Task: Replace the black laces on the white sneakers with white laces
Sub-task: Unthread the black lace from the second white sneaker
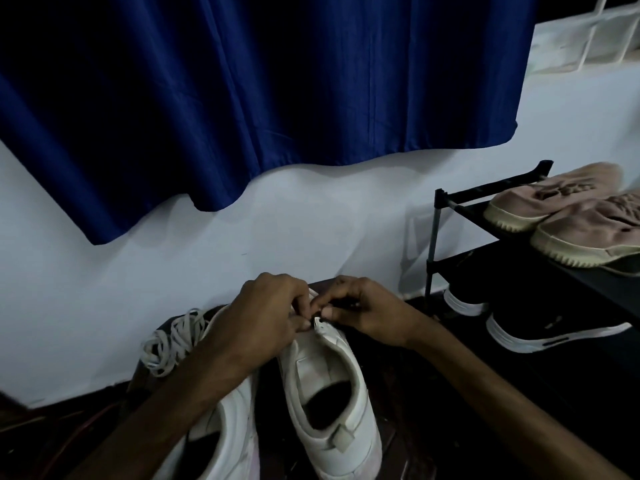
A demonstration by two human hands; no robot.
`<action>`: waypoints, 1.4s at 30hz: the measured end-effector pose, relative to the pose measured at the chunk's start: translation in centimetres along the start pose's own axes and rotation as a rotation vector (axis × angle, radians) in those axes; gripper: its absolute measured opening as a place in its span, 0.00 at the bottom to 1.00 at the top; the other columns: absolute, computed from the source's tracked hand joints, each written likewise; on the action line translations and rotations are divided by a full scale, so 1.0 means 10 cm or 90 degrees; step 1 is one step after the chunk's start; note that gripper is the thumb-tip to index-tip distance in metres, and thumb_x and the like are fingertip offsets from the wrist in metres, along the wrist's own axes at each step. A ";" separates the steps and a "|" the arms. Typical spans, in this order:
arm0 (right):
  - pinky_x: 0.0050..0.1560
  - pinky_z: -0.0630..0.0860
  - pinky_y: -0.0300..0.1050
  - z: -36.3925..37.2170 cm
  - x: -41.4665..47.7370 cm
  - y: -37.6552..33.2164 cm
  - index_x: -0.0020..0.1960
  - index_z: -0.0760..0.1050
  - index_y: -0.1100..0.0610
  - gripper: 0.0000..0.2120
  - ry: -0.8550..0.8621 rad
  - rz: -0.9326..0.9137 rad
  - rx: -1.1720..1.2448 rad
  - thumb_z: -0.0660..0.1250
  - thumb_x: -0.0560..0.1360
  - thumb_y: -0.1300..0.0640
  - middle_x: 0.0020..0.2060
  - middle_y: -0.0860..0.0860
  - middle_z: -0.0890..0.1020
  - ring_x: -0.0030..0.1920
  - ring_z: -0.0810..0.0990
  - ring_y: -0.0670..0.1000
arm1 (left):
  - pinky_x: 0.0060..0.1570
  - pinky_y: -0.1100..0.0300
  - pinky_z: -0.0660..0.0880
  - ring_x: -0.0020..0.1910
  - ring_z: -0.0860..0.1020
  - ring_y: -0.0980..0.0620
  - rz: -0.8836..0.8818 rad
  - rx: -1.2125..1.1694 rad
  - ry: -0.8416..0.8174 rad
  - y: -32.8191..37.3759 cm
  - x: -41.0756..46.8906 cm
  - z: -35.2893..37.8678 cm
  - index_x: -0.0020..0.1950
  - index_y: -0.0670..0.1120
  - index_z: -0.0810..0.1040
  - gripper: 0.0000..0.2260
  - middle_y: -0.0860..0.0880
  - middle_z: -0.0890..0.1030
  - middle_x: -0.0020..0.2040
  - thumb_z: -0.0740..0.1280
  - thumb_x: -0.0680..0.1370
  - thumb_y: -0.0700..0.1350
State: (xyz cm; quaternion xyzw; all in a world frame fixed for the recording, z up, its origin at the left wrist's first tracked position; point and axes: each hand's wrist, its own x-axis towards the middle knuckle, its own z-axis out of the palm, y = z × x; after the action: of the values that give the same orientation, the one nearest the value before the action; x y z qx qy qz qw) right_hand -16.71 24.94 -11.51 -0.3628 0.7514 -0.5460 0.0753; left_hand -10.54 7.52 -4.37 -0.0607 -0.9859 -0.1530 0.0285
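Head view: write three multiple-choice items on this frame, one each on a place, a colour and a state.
1. Where does the loose pile of white laces lie?
A. left of the left sneaker
B. on the curtain
C. in a box

2. What colour are the shoes on the top shelf of the rack?
A. black
B. pink
C. green

3. What are the left hand and right hand doing?
A. lying flat on the floor
B. pinching at the lace area of the right sneaker
C. lifting both sneakers

Answers:
1 A: the pile sits beside that sneaker's toe.
2 B: both top-shelf shoes are pink.
3 B: the fingers of both meet over its eyelets.
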 end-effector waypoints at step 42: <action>0.67 0.57 0.59 -0.13 -0.01 -0.04 0.57 0.76 0.31 0.15 -0.051 0.053 -0.318 0.72 0.73 0.45 0.74 0.37 0.58 0.74 0.54 0.47 | 0.49 0.60 0.72 0.48 0.78 0.61 0.055 0.110 -0.066 -0.01 0.02 -0.21 0.49 0.59 0.82 0.04 0.62 0.81 0.48 0.71 0.75 0.52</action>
State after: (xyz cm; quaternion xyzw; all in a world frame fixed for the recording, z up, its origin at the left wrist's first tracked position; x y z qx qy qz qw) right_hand -17.12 25.95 -10.62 -0.3602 0.8735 -0.3256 0.0352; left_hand -10.64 6.77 -2.44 -0.1080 -0.9921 -0.0631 -0.0109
